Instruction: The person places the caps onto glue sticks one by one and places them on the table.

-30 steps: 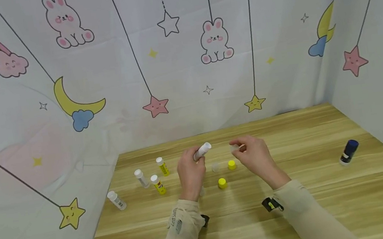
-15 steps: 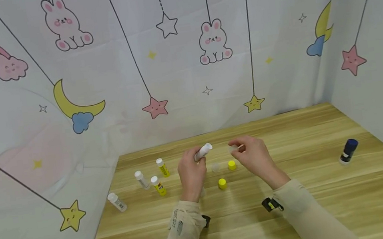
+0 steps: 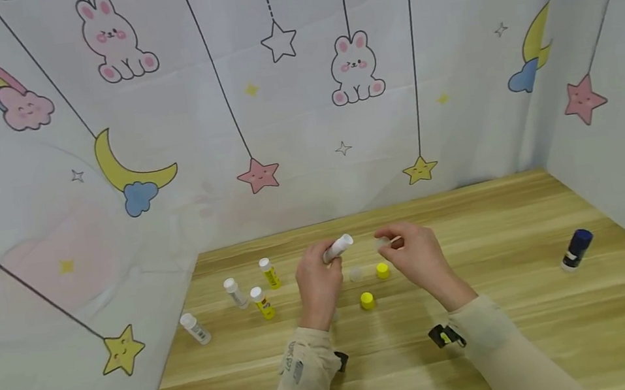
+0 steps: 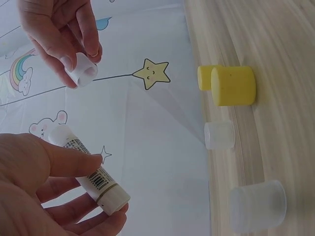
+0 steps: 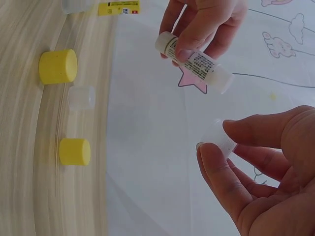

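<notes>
My left hand [image 3: 319,283] grips a white glue stick [image 3: 338,247], its uncapped end tilted up and to the right. In the left wrist view, small print and a barcode show on the glue stick's barrel [image 4: 101,181]. Between thumb and fingertips, my right hand [image 3: 423,263] pinches a translucent white cap [image 5: 218,138], its hollow mouth facing the left wrist camera. Cap and glue stick are held apart above the table. Below them stand two yellow caps [image 3: 367,300] and a translucent cap [image 3: 356,273]. Another translucent cap [image 4: 258,206] is mostly hidden behind my left hand in the head view.
Several capped glue sticks stand at the left: a white one [image 3: 196,329], another white one [image 3: 236,293], and yellow ones [image 3: 263,303]. A dark blue glue stick [image 3: 577,250] stands far right. Patterned cloth [image 3: 303,124] rises behind the wooden table [image 3: 507,229].
The head view has shifted slightly. Both hands keep hold of the same glue stick and cap, almost unmoved; the things on the table stand as before.
</notes>
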`<state>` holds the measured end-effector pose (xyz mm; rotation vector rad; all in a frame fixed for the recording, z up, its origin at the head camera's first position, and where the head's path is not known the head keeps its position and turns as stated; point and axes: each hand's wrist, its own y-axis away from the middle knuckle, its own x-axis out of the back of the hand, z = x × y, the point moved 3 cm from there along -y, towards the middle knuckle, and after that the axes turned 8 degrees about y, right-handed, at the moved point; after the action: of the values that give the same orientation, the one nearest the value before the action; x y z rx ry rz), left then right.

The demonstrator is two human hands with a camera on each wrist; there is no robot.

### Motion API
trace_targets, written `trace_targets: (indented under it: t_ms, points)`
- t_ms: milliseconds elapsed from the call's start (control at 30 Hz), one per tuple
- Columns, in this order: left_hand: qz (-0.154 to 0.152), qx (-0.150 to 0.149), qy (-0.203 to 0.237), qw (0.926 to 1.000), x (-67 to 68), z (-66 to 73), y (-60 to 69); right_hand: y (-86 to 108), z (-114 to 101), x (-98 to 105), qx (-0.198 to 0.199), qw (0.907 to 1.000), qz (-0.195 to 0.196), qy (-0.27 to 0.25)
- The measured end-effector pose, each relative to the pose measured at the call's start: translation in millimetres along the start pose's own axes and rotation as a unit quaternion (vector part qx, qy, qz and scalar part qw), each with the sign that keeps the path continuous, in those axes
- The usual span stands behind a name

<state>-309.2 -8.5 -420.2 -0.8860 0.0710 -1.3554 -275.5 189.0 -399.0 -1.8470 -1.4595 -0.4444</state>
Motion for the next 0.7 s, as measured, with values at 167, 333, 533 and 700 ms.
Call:
trace_targets:
  t_ms: [167, 333, 533, 700]
  points:
    - [-0.008, 0.009, -0.004, 0.9999, 0.7, 0.3, 0.1, -0.4, 2.3, -3.0, -0.008, 1.0000, -0.001, -0.003]
    - [-0.011, 0.004, -0.011, 0.9999, 1.4, 3.5, -1.5, -4.6, -3.6, -0.8, 0.009, 1.0000, 0.003, -0.001]
    - [-0.008, -0.002, -0.015, 0.9999, 3.7, 4.0, 0.0, -4.2, -10.0, -0.4, 0.013, 0.9998, -0.005, -0.013]
    - [-0.002, -0.006, -0.017, 0.9998, 3.5, 4.0, 2.7, -2.2, -11.6, -2.3, 0.012, 0.9997, -0.009, -0.019]
